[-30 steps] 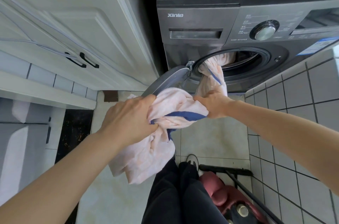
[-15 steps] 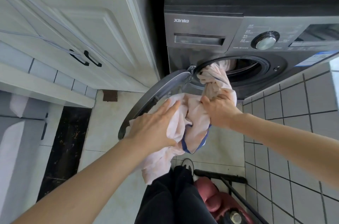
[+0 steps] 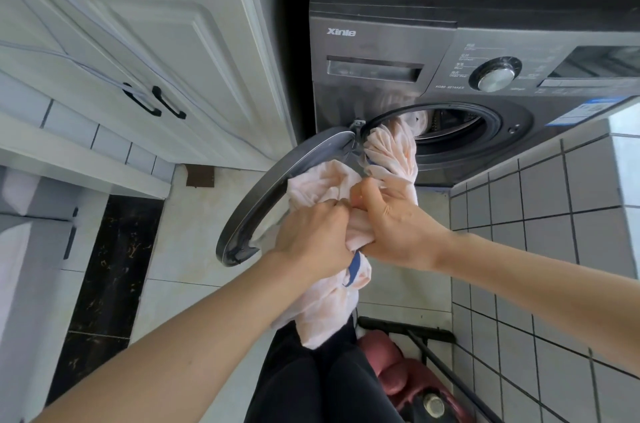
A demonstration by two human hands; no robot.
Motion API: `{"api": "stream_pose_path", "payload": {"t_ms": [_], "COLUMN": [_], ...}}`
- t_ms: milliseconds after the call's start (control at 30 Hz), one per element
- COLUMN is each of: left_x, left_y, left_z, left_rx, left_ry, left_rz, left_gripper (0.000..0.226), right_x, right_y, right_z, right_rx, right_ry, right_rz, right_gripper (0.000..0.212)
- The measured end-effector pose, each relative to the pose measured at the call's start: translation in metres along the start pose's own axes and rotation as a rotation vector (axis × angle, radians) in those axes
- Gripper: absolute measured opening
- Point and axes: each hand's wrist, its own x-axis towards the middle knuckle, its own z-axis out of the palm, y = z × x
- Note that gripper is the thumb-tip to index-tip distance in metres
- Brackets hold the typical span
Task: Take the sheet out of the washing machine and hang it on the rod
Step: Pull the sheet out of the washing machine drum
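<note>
Both hands gripping the sheet at the washer mouth.

Upper left of frame: white cabinet door (image 3: 145, 41) standing shut. Centre: washer door (image 3: 277, 187) hanging open. Left hand (image 3: 311, 235) clenching a bunch of the pale pink sheet (image 3: 325, 301); right hand (image 3: 398, 225) grasping it just beside. Sheet trailing twisted from the drum of the washing machine (image 3: 450, 76), upper right, its loose end drooping at lower centre.
</note>
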Motion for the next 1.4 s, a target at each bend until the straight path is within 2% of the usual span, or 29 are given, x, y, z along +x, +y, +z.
{"api": "stream_pose_path", "payload": {"t_ms": [67,133,233,367,467,733,833,967,1033,1100,1167,1267,1333,1400], "left_x": [-0.002,-0.005,-0.011,-0.021,-0.028,-0.035,-0.037,-0.038,-0.039,-0.040,-0.039,-0.039,-0.038,-0.038], "left_y": [-0.003,-0.009,-0.021,-0.032,-0.034,-0.045,-0.051,-0.062,-0.068,-0.070,-0.071,-0.074,-0.076,-0.074], "left_z": [-0.006,-0.013,-0.017,-0.020,-0.021,-0.023,-0.030,-0.035,-0.036,-0.037,-0.034,-0.025,-0.022,-0.022], "left_rx": [0.016,0.035,0.079,0.092,0.074,0.032,0.033,0.045,0.057,0.086,0.091,0.058,0.043,0.046], "left_ry": [0.023,0.043,0.050,0.047,0.058,0.163,0.189,0.163,0.135,0.086,0.027,-0.010,-0.008,-0.011], "left_rz": [0.016,0.020,0.016,0.001,-0.008,0.012,-0.017,-0.012,-0.052,-0.093,-0.095,-0.067,-0.090,-0.097], "left_gripper": [0.031,0.023,0.023,0.030,0.034,0.037,0.037,0.036,0.034,0.042,0.055,0.087,0.091,0.086], "right_x": [-0.001,0.002,0.014,0.032,0.050,0.089,0.097,0.095,0.088,0.078,0.068,0.052,0.038,0.023], "right_y": [0.003,0.007,0.025,0.053,0.065,0.100,0.108,0.113,0.116,0.120,0.124,0.150,0.173,0.191], "right_z": [-0.004,-0.010,-0.019,-0.020,-0.010,0.022,0.032,0.043,0.048,0.043,0.030,0.009,-0.005,-0.019], "right_rx": [-0.090,-0.077,-0.043,-0.205,-0.376,-0.530,-0.581,-0.547,-0.463,-0.405,-0.448,-0.618,-0.778,-0.878], "right_ry": [-0.017,-0.026,-0.079,-0.429,-0.572,-0.665,-0.655,-0.479,-0.444,-0.410,-0.388,-0.412,-0.432,-0.449], "right_rz": [-0.080,-0.118,-0.015,0.127,0.121,0.102,0.078,-0.027,-0.015,0.035,0.082,0.162,0.212,0.228], "right_gripper": [0.063,0.076,0.097,0.112,0.113,0.111,0.105,0.073,0.061,0.045,0.034,0.034,0.041,0.041]}}
